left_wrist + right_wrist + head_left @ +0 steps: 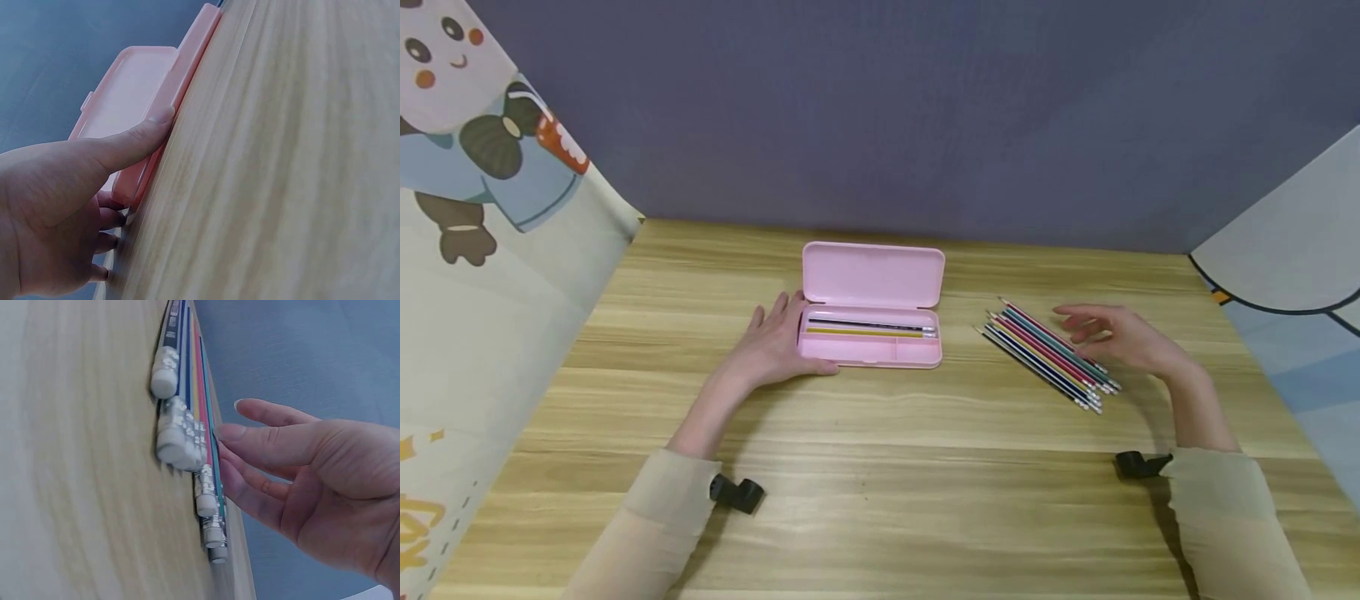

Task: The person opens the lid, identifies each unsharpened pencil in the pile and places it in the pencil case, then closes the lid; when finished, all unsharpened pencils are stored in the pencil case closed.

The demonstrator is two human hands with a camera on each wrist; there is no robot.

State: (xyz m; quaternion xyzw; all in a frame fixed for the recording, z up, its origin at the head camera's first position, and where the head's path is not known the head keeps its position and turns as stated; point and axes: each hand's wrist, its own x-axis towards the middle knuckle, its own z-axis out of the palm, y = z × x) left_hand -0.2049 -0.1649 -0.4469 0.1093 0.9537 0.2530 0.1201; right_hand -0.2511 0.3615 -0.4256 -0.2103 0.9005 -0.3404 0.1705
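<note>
The pink pencil case (842, 349) lay on the table with its lid (872, 275) raised at the back, and your left hand (767, 352) held it by the left end — thumb along the front wall, the other fingers about the left side. Inside, a few pencils (865, 326), dark and yellow among them, lay along the rear compartment with their erasers to the right; a divider (896, 349) split the front part. To the right of the case, apart from it, a loose bundle of pencils (1045, 354) slanted across the wood, tips toward the upper left, in navy, red, teal and yellow. Your right hand (1127, 337) was beside that bundle, its fingers loosely bent and grasping nothing — whether a fingertip touched a pencil, you could not tell. Black wrist mounts (737, 493) showed at both your pale sleeves (662, 508). Around them spread the wood-grain table (865, 508), backed by a dark blue panel (895, 125), with a cartoon-printed sheet (497, 133) at left.
</note>
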